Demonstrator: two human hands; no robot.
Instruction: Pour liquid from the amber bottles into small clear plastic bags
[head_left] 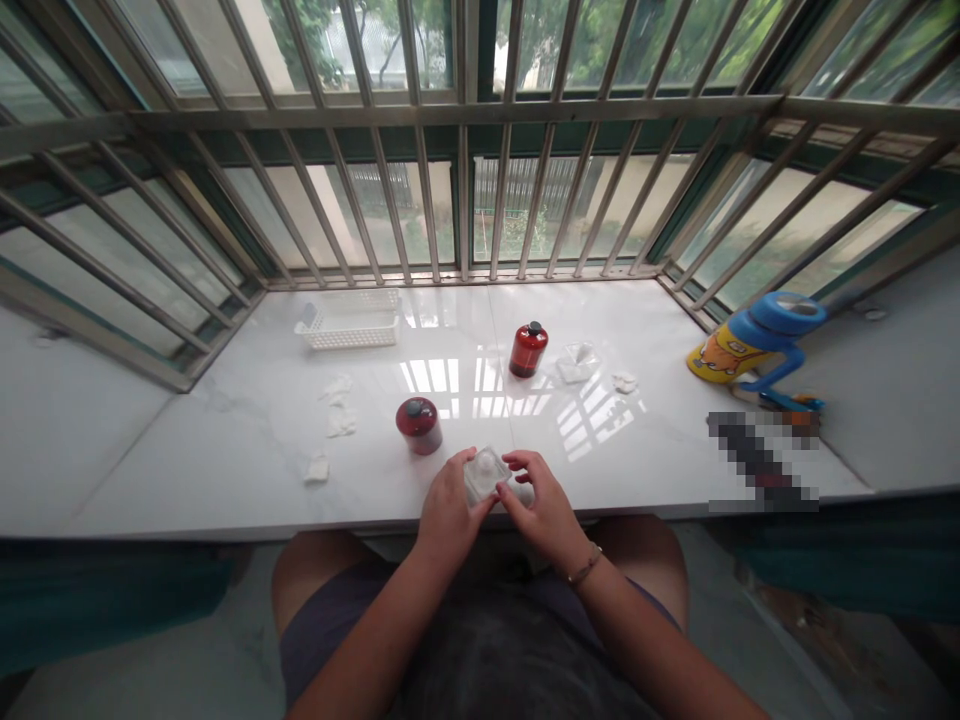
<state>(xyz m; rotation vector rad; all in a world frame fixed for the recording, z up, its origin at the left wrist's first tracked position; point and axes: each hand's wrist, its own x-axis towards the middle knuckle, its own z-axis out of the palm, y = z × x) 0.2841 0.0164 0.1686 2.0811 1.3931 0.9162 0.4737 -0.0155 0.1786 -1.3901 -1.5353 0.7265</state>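
Head view: left hand (pixel 448 500) has its grip closed on a clear square piece (pixel 486 474); right hand (pixel 541 500) half-curls at its edge, hold undetermined; red bottle (pixel 419 427) stands left of it.

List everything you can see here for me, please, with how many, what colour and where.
Counter: one, white, beneath the objects
Basket: one, white, back left
Near red bottle: one, red with dark cap, left of centre
Far red bottle: one, red with dark cap, farther back
Clear container: one, colourless, between the hands
Clear dish: one, colourless, right of the far bottle
Crumpled scraps: about four, white, mostly left
Jug: one, blue and yellow, right
Pixelated patch: one, mostly dark, front right, contents unclear
Window bars: many, metallic, back and sides
Bracelet: one, colour unclear, right wrist
Left hand: one, bare, holding the container
Right hand: one, bare, at the container's right
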